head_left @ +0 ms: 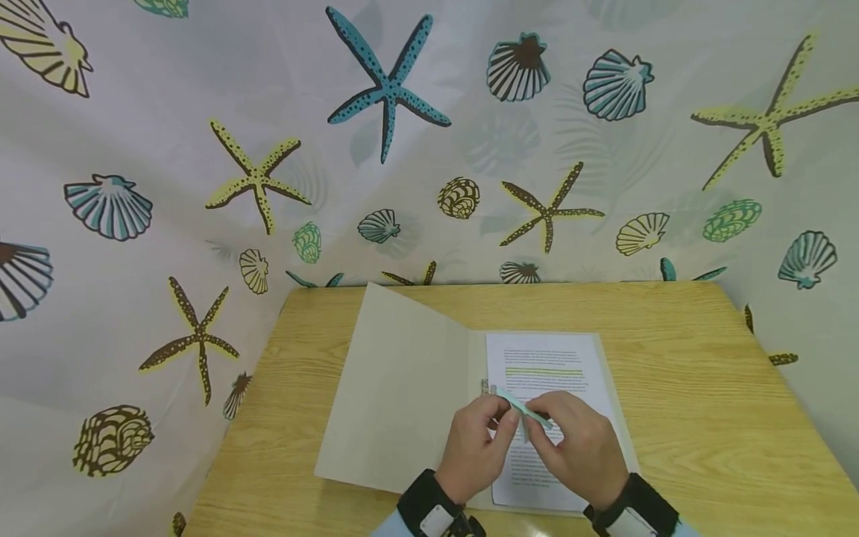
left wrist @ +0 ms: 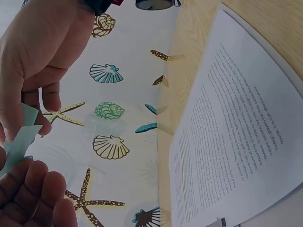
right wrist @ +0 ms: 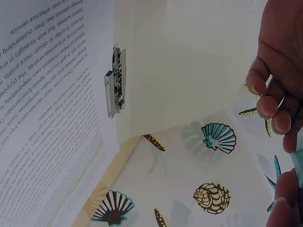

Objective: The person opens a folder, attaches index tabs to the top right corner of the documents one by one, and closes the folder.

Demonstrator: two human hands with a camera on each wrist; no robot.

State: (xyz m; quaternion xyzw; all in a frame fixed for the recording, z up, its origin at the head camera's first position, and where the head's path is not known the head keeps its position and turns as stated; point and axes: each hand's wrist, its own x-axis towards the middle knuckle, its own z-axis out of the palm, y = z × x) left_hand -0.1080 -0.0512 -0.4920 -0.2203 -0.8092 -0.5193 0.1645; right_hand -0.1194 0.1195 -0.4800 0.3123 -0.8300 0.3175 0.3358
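Both hands meet above a white printed page (head_left: 543,358), pinching a pale green strip (head_left: 523,408) between thumbs and fingers. My left hand (head_left: 475,440) has the strip's left part, and my right hand (head_left: 582,444) has its right part. In the left wrist view the strip (left wrist: 19,146) looks like thin paper in two overlapping or folded pieces; which of these cannot be told. Only an edge of the strip (right wrist: 299,156) shows in the right wrist view. The page lies in an open cream folder (head_left: 396,388), and one line on it is marked yellow.
A metal clip (right wrist: 116,87) sits along the folder's spine at the page's edge. The folder's cover is spread to the left on the wooden table (head_left: 705,388). A white cloth (head_left: 429,179) printed with shells and starfish hangs behind and at both sides.
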